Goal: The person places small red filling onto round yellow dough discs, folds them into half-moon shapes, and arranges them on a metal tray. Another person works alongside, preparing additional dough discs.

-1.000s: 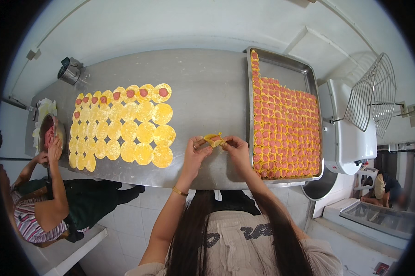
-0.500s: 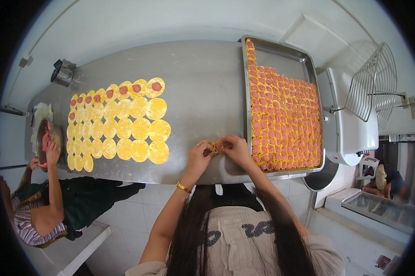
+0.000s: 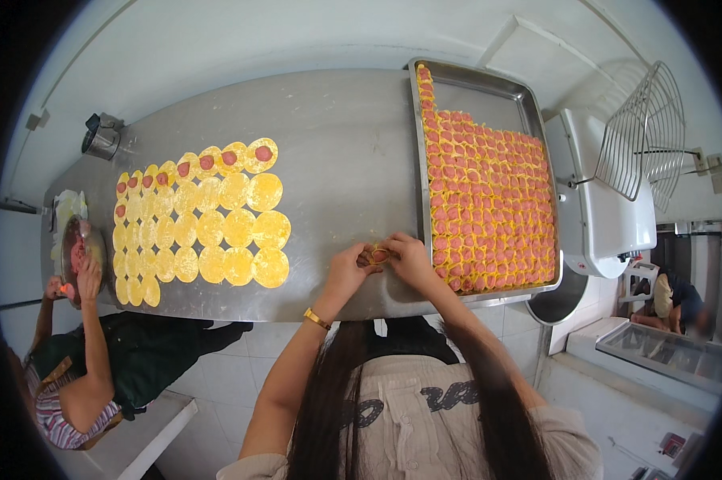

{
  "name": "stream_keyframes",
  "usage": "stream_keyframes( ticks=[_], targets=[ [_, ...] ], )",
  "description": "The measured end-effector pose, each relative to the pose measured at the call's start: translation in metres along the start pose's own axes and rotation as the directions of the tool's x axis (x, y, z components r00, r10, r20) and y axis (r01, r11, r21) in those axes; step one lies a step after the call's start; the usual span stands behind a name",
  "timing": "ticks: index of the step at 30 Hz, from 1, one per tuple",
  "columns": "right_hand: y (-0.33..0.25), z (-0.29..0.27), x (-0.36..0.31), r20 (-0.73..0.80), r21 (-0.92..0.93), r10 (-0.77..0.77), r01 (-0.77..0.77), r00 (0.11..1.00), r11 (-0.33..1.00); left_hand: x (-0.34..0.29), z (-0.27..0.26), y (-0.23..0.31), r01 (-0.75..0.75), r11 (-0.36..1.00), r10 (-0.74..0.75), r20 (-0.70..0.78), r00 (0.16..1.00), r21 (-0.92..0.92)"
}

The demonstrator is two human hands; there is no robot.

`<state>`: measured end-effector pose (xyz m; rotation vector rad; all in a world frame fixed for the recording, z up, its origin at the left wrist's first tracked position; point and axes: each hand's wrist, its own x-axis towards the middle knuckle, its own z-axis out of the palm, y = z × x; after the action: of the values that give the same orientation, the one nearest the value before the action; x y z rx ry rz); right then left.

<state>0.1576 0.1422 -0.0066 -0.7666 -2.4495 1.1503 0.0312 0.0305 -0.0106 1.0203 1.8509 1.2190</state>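
Observation:
Between my fingertips, above the near edge of the steel table (image 3: 337, 160), is a small dumpling (image 3: 379, 255) with a yellow wrapper gathered around pink filling. My left hand (image 3: 350, 272) pinches it from the left, and my right hand (image 3: 407, 258) closes on its other side. Part of the dumpling is hidden by the fingers. To the right lies a metal tray (image 3: 419, 160) packed with rows of open-topped dumplings (image 3: 489, 208). On the left, round yellow wrappers (image 3: 209, 228) lie in rows; several along the far row carry a lump of pink filling (image 3: 263, 154).
At the far left a co-worker (image 3: 89, 352) has both hands at a metal bowl (image 3: 95, 240) of pink filling. A metal jug (image 3: 102, 138) stands at the table's back left. Right of the tray are a white appliance (image 3: 609, 200) and a wire rack (image 3: 645, 132). Another person (image 3: 675, 304) crouches farther right.
My fingers have shifted slightly around the dumpling, which stays between both hands. The view has turned a little. The co-worker's hands have moved a little at the bowl.

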Motion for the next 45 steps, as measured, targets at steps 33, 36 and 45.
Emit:
stream_keyframes(
  ticks=[33, 36, 45],
  targets=[
    [-0.008, -0.01, 0.001, 0.039, -0.162, 0.048, -0.041, 0.998, 0.986, 0.002, -0.004, 0.0, -0.091, 0.975, 0.092, 0.002, 0.996, 0.202],
    [-0.009, -0.007, 0.002, 0.083, -0.15, 0.1, -0.087, 0.992, 0.985, 0.003, -0.001, 0.001, -0.098, 0.979, 0.095, 0.024, 0.995, 0.177],
    [-0.014, -0.003, -0.004, -0.008, -0.153, 0.141, -0.14, 0.99, 0.978, -0.003, -0.001, -0.001, -0.109, 0.985, 0.116, -0.041, 0.992, 0.135]
  ],
)
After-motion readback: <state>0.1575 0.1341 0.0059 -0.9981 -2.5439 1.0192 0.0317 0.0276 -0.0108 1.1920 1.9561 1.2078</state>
